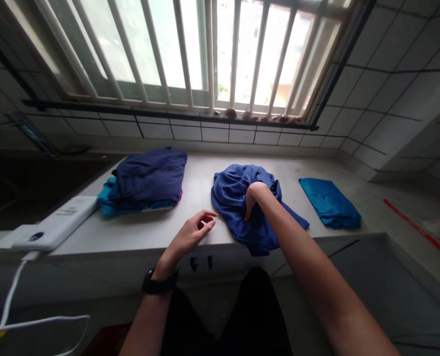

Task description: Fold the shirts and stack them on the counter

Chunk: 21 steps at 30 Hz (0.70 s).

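Note:
A crumpled dark-blue cloth garment (238, 195) lies bunched on the white countertop (199, 173), with one part hanging over the front edge. My right hand (256, 195) reaches down into its folds from above. The thumb shows pointing downward, while the other fingers are hidden, so I cannot tell whether they grip the fabric. Just left of the garment, my left hand (194, 228) hovers near the counter's front edge. Its fingers are loosely curved and apart from the thumb, with nothing between them. A dark watch is on the left wrist.
To the left sits a stack of folded clothes (151, 175), navy over teal. A folded teal cloth (330, 202) lies at right, with a red strip (418, 227) beyond it. A white power strip (56, 222) with a cable rests beside the dark sink (37, 188). A barred window is behind.

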Tool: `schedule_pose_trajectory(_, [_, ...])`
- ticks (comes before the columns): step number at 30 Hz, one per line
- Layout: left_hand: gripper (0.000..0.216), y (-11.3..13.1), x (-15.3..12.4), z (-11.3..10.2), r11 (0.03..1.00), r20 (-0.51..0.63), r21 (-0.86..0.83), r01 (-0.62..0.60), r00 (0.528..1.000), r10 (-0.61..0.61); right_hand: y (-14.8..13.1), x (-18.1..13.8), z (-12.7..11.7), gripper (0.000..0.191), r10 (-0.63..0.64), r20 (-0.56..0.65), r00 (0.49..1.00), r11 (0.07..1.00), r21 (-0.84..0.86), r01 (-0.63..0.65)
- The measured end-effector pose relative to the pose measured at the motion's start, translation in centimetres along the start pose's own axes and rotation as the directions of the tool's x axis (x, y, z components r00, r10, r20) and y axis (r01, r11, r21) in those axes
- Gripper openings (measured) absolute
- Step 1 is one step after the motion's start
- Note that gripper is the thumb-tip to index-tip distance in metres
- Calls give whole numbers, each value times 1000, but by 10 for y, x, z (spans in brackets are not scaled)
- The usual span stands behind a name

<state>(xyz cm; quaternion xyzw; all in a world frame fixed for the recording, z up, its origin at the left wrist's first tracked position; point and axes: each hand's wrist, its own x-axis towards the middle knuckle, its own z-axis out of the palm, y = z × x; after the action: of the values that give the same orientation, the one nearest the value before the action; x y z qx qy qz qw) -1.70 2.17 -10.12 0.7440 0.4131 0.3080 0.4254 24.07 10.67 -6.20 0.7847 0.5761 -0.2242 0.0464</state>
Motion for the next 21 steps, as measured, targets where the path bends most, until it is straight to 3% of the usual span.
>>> schedule_pose_trajectory(1, [41, 1, 0, 1, 1000, -2, 11, 2, 1000, -2, -5, 4, -2, 44, 95, 175, 980, 993, -84, -81])
schedule_pose_trajectory(2, [41, 1, 0, 2, 1000, -2, 22, 1, 1000, -1, -10, 8, -3, 43, 135, 253, 958, 987, -116, -109])
schedule_pose_trajectory(6, [37, 4, -2, 8, 996, -5, 87, -14, 1000, 15, -18, 17, -6, 43, -80, 50, 996, 996, 33, 78])
schedule_pose_trajectory(10, [28, 21, 4, 8, 956, -66, 279, -87, 992, 110, -15, 23, -4, 42, -110, -26, 994, 994, 14, 111])
schedule_pose_trajectory(13, [25, 43, 28, 0, 842, -43, 498, -208, 964, 263, -11, 24, -4, 41, -144, -88, 986, 989, 1, 145])
schedule_pose_trajectory(16, [21, 57, 70, -8, 689, 5, 674, -266, 934, 356, -10, 20, -5, 42, -24, -71, 997, 1000, -21, 23])
schedule_pose_trajectory(19, [21, 49, 108, -12, 561, -36, 792, -241, 899, 436, -9, 17, -6, 48, -39, -36, 999, 996, -77, 36])
schedule_pose_trajectory(21, [24, 35, 121, -11, 499, -49, 836, -226, 876, 479, -5, 18, -5, 52, -159, -168, 973, 987, -32, 155])
